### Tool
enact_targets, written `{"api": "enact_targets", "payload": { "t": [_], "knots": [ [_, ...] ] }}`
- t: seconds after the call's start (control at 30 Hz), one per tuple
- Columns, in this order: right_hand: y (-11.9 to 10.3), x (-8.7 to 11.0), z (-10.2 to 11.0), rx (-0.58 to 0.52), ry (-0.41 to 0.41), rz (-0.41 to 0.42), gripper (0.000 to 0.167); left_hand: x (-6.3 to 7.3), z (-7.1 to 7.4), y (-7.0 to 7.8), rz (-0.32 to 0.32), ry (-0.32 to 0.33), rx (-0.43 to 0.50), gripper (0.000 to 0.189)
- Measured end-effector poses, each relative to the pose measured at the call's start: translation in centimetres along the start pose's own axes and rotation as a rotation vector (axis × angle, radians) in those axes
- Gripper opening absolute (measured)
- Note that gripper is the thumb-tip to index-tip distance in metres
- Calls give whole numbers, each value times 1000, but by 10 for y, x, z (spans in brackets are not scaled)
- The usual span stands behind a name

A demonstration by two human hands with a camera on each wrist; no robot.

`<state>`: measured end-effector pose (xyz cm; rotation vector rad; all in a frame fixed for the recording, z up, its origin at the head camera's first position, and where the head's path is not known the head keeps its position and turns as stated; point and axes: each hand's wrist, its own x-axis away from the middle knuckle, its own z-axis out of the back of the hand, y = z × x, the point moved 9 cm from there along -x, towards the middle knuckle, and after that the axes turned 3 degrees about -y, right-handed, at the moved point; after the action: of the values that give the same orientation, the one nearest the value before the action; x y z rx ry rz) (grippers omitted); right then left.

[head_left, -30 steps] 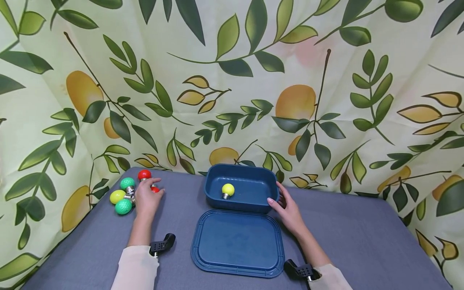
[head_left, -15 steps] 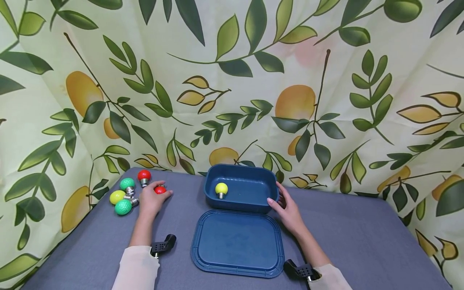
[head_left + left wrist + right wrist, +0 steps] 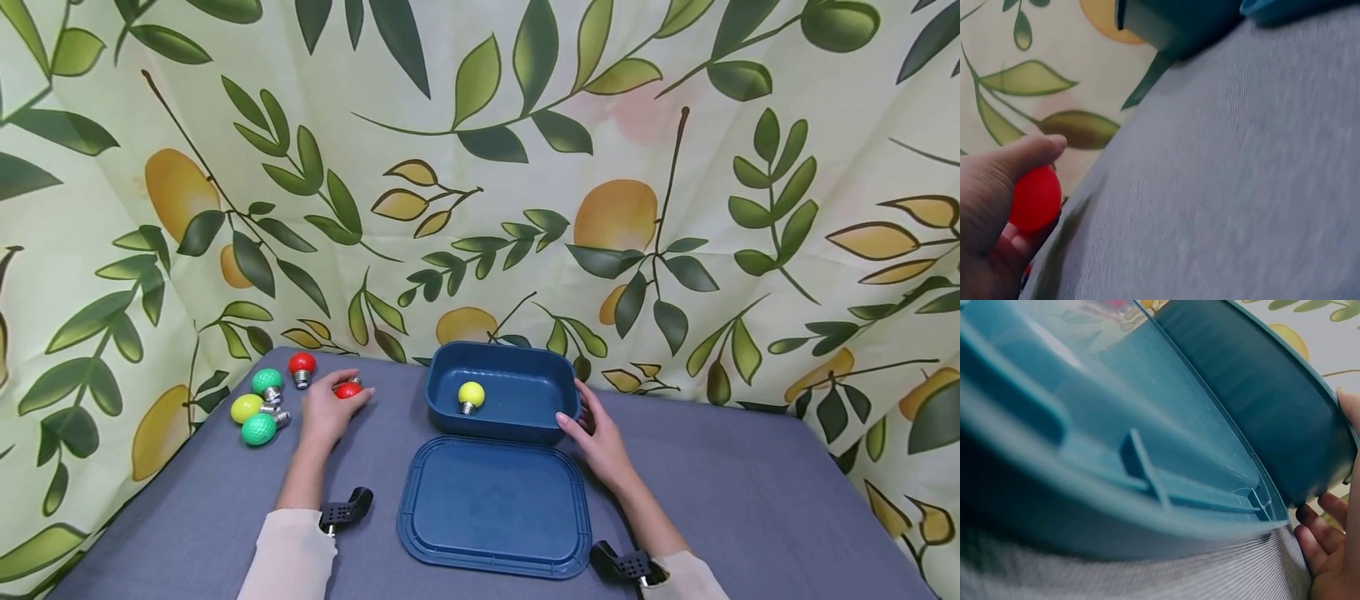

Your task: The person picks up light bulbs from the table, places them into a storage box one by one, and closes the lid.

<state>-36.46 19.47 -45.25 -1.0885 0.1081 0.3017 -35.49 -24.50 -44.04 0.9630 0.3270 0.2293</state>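
My left hand (image 3: 324, 412) pinches a red light bulb (image 3: 348, 389) between thumb and fingers, left of the blue box. In the left wrist view the red bulb's round end (image 3: 1036, 199) shows between the thumb and the fingers, close over the cloth. My right hand (image 3: 600, 437) grips the right end of the blue box (image 3: 435, 392), thumb at its front rim and fingers round the side. Inside the box, toward its left, stands a yellow bulb (image 3: 471, 395). The right wrist view shows the right fingers (image 3: 1322, 534) at the box's outer corner.
Left of the left hand lies a group of bulbs: a red bulb (image 3: 302, 365), two green ones, the upper green bulb (image 3: 266, 382) and lower green bulb (image 3: 258, 429), and a yellow bulb (image 3: 246, 408). A blue lid (image 3: 495, 504) lies before the box. A patterned curtain (image 3: 480, 183) hangs behind.
The left hand has moved right, away from the group, carrying the red bulb. The yellow bulb in the box has rocked left and back. The right hand has stayed at the box.
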Motion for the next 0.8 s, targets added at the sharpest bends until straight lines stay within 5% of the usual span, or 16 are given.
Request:
{"api": "enact_targets", "payload": {
  "t": [0.2,0.37,0.63,0.8],
  "knots": [
    [0,1,0,8,1,1,72,0,-17,21,-76,-82,62,39],
    [1,0,0,16,5,0,72,0,-35,35,-110,-192,210,35],
    [1,0,0,3,1,-16,73,0,-39,54,-90,-156,331,37],
    [1,0,0,8,3,-22,73,4,-44,70,-143,-237,428,32]
  ]
}}
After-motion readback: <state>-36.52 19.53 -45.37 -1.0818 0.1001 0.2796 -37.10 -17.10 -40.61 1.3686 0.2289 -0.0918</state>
